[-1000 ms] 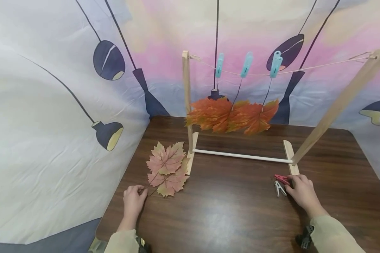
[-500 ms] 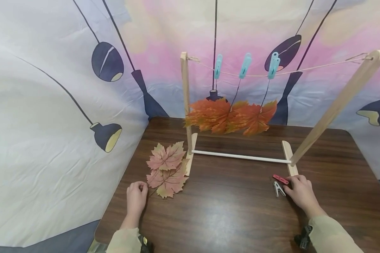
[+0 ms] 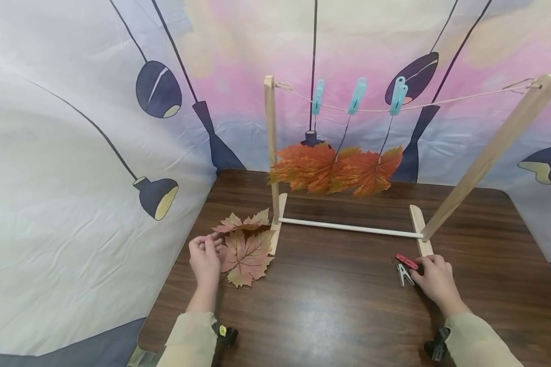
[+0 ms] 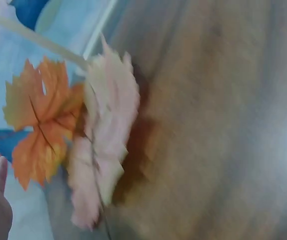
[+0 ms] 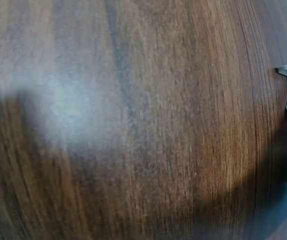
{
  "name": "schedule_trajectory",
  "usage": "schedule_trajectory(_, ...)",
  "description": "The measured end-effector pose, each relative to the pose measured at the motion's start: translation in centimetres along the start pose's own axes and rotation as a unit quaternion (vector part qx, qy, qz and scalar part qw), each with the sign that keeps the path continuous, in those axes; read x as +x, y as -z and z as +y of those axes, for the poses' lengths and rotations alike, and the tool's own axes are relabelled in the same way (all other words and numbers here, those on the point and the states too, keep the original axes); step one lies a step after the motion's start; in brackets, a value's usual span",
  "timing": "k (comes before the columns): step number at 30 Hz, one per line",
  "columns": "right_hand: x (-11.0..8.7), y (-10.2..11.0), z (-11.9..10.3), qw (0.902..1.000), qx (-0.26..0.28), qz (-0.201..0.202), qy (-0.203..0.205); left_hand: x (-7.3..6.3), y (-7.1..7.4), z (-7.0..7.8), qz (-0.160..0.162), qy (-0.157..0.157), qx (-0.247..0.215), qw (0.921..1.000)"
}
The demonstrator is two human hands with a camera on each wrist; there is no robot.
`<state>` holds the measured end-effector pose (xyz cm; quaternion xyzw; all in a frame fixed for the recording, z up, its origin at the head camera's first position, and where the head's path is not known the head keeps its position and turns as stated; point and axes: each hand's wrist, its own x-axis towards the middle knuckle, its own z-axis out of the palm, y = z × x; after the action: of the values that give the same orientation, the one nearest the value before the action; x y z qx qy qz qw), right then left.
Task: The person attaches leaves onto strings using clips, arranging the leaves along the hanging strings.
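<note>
My left hand [image 3: 205,257] pinches the stem side of the upper pink maple leaf [image 3: 243,223], which tilts up off the table. Another pink maple leaf [image 3: 248,257] lies just below it, beside the drying stand's left foot. In the left wrist view a pink leaf [image 4: 111,100] casts a shadow on the wood. My right hand [image 3: 438,280] covers the front end of the stand's right foot [image 3: 423,244]. Its fingertips are right at a red clothespin [image 3: 406,261]; I cannot tell whether they grip the clothespin or the foot. A white clothespin [image 3: 404,275] lies alongside.
The wooden stand has two posts [image 3: 272,148] joined by a white rod [image 3: 349,227] and a string [image 3: 464,99]. Blue clothespins [image 3: 357,97] hold orange maple leaves [image 3: 321,168] on the string. A printed cloth backdrop [image 3: 73,204] rises behind the brown table [image 3: 340,285].
My left hand has moved forward from the stems' ends and the upper pink leaf has tipped up. The red clothespin has turned slightly beside my right hand, which otherwise stays in place.
</note>
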<state>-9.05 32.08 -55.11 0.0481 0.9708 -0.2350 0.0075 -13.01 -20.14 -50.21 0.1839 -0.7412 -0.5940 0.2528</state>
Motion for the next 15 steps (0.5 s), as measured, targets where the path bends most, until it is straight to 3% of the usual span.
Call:
schedule_trajectory(5,-0.1,-0.1,0.1,1.0000,0.000,0.002,-0.006,0.4,-2.6,1.2,-0.021,-0.026,-0.060,0.9976)
schedule_trajectory(8,-0.2,-0.2,0.1,1.0000,0.004,0.005,-0.001,0.4,-3.9,1.5,-0.038,-0.043,-0.067,0.9961)
schedule_trajectory(10,-0.3,-0.2,0.0,0.9999,0.007,0.010,0.001,0.4,-4.6,1.7,-0.049,-0.049,-0.058,0.9959)
schedule_trajectory(15,-0.2,-0.4,0.1,0.9998,0.009,0.018,0.003,0.5,-5.7,2.5,-0.067,-0.068,0.032,0.9949)
